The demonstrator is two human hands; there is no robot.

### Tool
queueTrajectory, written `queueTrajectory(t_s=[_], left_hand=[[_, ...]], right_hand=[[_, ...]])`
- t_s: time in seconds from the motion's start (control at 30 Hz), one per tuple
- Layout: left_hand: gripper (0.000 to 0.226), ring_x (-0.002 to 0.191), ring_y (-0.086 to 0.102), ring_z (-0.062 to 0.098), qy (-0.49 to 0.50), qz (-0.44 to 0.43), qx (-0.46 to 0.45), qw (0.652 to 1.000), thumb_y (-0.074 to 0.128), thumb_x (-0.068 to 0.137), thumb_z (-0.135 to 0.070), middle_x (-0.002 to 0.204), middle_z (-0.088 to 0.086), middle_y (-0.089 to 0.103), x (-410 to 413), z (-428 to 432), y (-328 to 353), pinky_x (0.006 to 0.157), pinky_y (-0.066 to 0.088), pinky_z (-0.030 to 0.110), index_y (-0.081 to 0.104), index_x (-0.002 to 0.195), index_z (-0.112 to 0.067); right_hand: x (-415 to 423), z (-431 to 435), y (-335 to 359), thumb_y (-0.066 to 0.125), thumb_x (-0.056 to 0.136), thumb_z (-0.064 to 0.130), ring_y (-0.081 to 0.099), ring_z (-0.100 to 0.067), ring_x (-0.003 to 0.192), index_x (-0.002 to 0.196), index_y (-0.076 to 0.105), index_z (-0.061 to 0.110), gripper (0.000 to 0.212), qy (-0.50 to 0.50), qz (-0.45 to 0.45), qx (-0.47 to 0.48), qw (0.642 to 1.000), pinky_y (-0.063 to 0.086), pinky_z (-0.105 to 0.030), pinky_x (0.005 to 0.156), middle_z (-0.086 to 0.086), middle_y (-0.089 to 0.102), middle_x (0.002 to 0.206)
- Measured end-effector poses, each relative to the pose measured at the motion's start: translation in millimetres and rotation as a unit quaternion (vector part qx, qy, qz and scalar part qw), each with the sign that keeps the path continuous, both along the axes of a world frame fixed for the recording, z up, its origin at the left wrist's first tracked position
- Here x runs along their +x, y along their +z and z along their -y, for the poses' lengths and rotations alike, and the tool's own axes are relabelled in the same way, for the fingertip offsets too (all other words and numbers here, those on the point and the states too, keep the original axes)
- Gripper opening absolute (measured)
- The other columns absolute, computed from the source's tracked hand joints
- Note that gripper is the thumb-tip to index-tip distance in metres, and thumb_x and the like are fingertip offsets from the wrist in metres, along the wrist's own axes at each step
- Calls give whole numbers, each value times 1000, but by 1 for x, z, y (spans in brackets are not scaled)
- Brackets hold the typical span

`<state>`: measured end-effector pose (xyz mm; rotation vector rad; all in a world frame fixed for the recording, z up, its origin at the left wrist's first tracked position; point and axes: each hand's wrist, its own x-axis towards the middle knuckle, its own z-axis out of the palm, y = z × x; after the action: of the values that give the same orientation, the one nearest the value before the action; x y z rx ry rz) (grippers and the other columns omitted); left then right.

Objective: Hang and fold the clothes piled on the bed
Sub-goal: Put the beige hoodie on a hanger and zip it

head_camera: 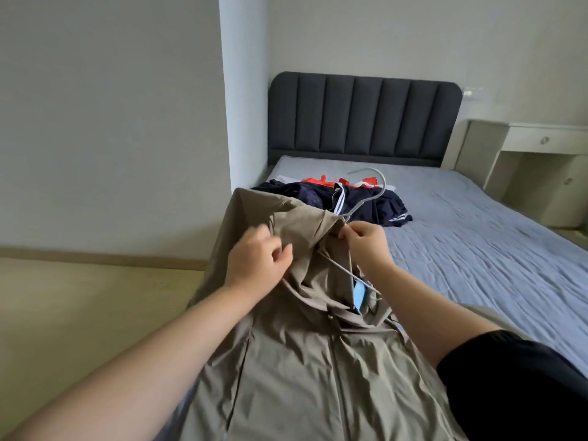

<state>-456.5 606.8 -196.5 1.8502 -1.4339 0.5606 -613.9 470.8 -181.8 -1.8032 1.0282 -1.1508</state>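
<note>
you're gripping the khaki jacket (pixel 302 361) collar w/ your l hand (pixel 257 261), r hand (pixel 366 240) pinching the wire hanger (pixel 384 185) neck; clothes pile (pixel 359 202) lying behind on bed (pixel 477 249).

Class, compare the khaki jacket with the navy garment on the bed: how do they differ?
The khaki jacket is plain; the navy garment has white stripes. The left hand and right hand hold the jacket with a hanger; the navy garment lies untouched. The jacket is spread; the navy garment is crumpled. Both are clothing.
</note>
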Motion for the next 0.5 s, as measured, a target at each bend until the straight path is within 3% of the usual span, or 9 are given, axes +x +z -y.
queueTrajectory(t_s=[0.03, 0.07, 0.17, 0.2, 0.3, 0.4, 0.5], left_hand=[[27, 72, 52, 26, -13, 69, -85, 994, 67, 80, -31, 72, 5, 49, -1, 1, 12, 60, 43, 32, 56, 63, -12], [24, 79, 52, 26, -23, 115, -108, 987, 67, 79, -34, 80, 6, 53, -2, 4, 25, 66, 44, 34, 62, 74, -11], [41, 110, 52, 26, 5, 175, 54, 983, 59, 86, -45, 114, 5, 59, -3, 19, 50, 93, 40, 42, 59, 115, -15], [38, 110, 52, 25, 9, 166, 102, 981, 54, 91, -45, 115, 3, 60, -3, 24, 52, 92, 39, 39, 57, 116, -17], [23, 87, 58, 29, -7, 104, 129, 986, 44, 98, -37, 97, 6, 63, -10, 31, 54, 64, 34, 33, 54, 100, -16], [20, 78, 58, 34, -23, 138, 110, 984, 42, 99, -29, 91, 10, 63, -10, 33, 49, 59, 29, 33, 55, 97, -15], [15, 68, 50, 32, -25, 103, 114, 988, 43, 97, -23, 80, 9, 60, -7, 33, 37, 55, 27, 32, 51, 88, -15]], right_hand=[[-1, -2, 6, 55, 87, 5, 35, -2, 40, 59, 61, 9, 29, 6, -8, -17, 1000, 32, -18, 47, 11, 43, 41], [-1, -5, 11, 56, 88, 5, 37, -2, 42, 60, 61, 6, 29, 12, -14, -32, 999, 33, -20, 49, 10, 44, 42], [-2, -13, 25, 58, 87, 4, 39, -1, 41, 55, 59, 12, 33, 22, -33, -81, 996, 31, -13, 45, 10, 44, 42], [-3, -15, 28, 58, 88, 4, 40, -2, 43, 56, 59, 13, 33, 24, -36, -92, 995, 32, -13, 46, 8, 46, 45], [-7, -20, 32, 59, 88, 7, 38, -2, 41, 55, 60, 17, 35, 36, -40, -102, 993, 33, -19, 46, 5, 47, 46], [-10, -25, 31, 62, 88, 8, 44, -5, 46, 55, 60, 22, 35, 37, -46, -103, 993, 38, -21, 48, 3, 54, 51], [-14, -22, 27, 60, 88, 9, 57, -4, 67, 79, 69, 17, 15, -2, -41, -106, 993, 41, -14, 60, 4, 63, 78]])
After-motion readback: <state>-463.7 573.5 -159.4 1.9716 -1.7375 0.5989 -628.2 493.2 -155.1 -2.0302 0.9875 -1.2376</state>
